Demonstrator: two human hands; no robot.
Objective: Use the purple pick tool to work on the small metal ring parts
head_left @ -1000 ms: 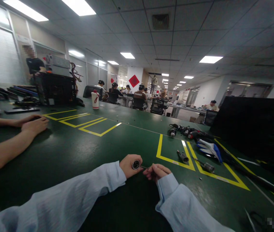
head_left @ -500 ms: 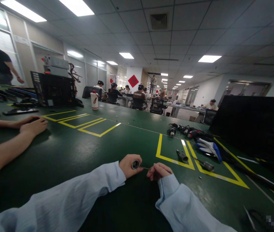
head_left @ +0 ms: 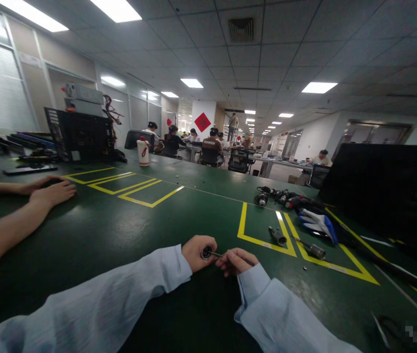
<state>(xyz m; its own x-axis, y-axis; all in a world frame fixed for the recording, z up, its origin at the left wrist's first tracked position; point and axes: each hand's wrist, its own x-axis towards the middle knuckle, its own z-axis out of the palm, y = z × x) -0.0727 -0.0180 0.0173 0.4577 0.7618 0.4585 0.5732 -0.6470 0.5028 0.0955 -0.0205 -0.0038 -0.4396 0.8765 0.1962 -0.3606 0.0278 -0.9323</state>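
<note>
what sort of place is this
Probably an open-plan office used as a workshop: a green worktable marked with yellow tape, loose metal parts on it, and people seated beyond it.

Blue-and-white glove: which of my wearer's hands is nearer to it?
Right. The right hand, holding a thin rod, is left of the glove and closer to the camera; the left hand is farther left.

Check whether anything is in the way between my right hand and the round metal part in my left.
Nothing visible blocks it. Your right hand holds a thin tool reaching to the open end of the round metal part in your left hand. A loose metal part lies off to the right.
</note>
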